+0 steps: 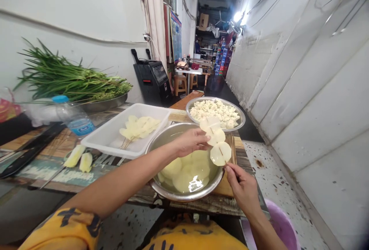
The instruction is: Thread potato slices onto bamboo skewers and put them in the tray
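My right hand [242, 184] pinches the lower end of a thin wooden skewer [226, 162]. Threaded on it are several pale yellow potato slices [220, 154], held up over the right rim of a metal bowl [152, 182]. With its fingers closed on the upper slices, my left hand [191, 142] reaches across the bowl. Under it, more potato slices [187, 173] lie in water. Left of the bowl, a white plastic tray [100, 142] holds skewered slices [140, 127] in a pile. Bare skewers [231, 146] lie on the table beside the bowl's right side.
Cauliflower pieces [216, 111] fill a metal dish behind the bowl. At the left are a water bottle [77, 121], green stalks [72, 77] in a metal basin, a black-bladed knife [25, 157] and two cut vegetable pieces [85, 162]. A pink tub [284, 223] stands below right.
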### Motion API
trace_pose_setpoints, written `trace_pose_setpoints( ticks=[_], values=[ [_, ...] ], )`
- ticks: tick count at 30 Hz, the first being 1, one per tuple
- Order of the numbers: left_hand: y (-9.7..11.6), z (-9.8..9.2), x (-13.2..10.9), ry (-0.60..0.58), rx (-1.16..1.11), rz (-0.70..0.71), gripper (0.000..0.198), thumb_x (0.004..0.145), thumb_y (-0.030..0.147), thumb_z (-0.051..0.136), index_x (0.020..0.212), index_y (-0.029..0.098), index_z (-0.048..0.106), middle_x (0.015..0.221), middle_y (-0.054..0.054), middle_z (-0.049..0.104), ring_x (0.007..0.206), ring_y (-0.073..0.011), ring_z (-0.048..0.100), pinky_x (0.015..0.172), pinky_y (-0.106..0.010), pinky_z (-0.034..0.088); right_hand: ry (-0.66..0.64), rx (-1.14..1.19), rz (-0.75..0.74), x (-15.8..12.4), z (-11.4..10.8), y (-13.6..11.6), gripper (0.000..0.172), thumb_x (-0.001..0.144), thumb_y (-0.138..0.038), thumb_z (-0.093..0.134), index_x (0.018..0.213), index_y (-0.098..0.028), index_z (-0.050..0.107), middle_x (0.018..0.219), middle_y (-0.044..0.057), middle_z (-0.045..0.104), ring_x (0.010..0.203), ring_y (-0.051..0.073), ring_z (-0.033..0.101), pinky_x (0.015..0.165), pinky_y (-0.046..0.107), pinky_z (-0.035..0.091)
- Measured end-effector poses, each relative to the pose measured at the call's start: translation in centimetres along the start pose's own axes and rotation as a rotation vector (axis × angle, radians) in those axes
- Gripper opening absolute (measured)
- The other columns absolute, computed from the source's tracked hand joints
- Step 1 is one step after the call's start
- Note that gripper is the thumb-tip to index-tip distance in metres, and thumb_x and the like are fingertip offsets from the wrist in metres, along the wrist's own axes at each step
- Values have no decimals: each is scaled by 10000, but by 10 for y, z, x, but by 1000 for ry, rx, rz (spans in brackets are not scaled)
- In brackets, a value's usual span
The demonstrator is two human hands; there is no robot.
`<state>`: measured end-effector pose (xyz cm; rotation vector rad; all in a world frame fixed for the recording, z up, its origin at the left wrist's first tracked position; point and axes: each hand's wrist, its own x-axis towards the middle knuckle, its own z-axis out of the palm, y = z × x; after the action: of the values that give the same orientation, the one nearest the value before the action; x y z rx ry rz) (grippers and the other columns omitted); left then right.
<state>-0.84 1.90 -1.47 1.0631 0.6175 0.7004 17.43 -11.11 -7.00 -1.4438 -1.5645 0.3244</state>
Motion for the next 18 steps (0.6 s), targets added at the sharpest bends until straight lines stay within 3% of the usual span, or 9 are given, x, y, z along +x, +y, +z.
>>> trace_pose_setpoints(
  ticks=[3,6,10,15,18],
  values=[
    [-3,3,0,23,32,-45,280,646,277,770,842,101,672,862,-113,677,683,-117,622,676,-253,479,-1,-4,-25,3,4,-1,273,885,-310,484,926,-160,708,812,72,743,715,205,688,634,264,540],
    [1,4,1,73,-11,15,208,675,226,744,807,81,676,814,-111,683,693,-126,621,664,-245,480,-21,4,-19,4,5,0,268,885,-313,489,934,-159,703,836,79,742,721,201,688,636,258,539],
    [31,-5,-3,284,-123,96,46,749,79,621,774,64,657,745,-95,679,659,-127,621,636,-242,495,-41,24,25,-1,3,6,290,878,-354,504,953,-152,699,753,73,726,605,183,661,540,244,520],
    [85,-58,-28,623,-339,337,109,817,65,511,756,104,593,644,-39,646,546,-82,575,559,-187,483,-20,-29,54,-7,-5,17,318,871,-397,503,976,-168,697,619,38,669,525,173,609,457,232,473],
    [94,-100,-44,863,-407,375,120,833,65,476,766,128,553,591,-20,614,557,-88,589,560,-179,492,0,-76,46,-8,-7,22,323,861,-417,512,947,-169,700,548,11,618,458,151,552,427,222,450]
  ],
)
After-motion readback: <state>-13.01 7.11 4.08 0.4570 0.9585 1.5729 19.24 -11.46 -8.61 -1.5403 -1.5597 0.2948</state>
